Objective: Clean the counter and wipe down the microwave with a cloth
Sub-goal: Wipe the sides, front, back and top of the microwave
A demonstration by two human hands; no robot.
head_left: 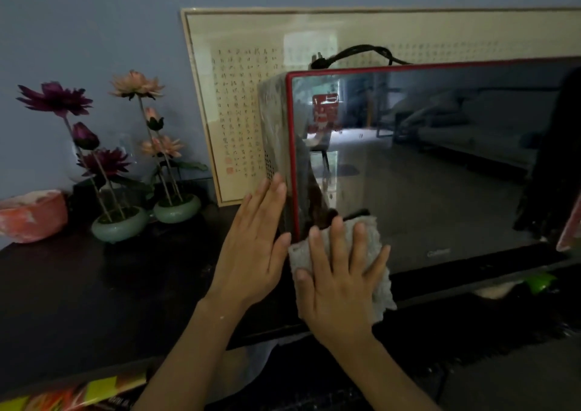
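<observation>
The microwave (440,165) has a dark mirrored door with a red rim and stands on the dark counter (94,300). A grey cloth (380,272) lies flat against the door's lower left corner, pressed there by my right hand (339,281) with its fingers spread. My left hand (254,244) rests flat and open against the microwave's left side, fingers pointing up, holding nothing. A black power cord (355,53) lies coiled on top of the microwave.
Two green pots of artificial flowers (147,212) stand left of the microwave. A pink tissue pack (31,215) sits at the far left. A framed calligraphy sheet (239,102) leans on the blue wall behind. Colourful packaging (72,393) lies at the counter's front edge.
</observation>
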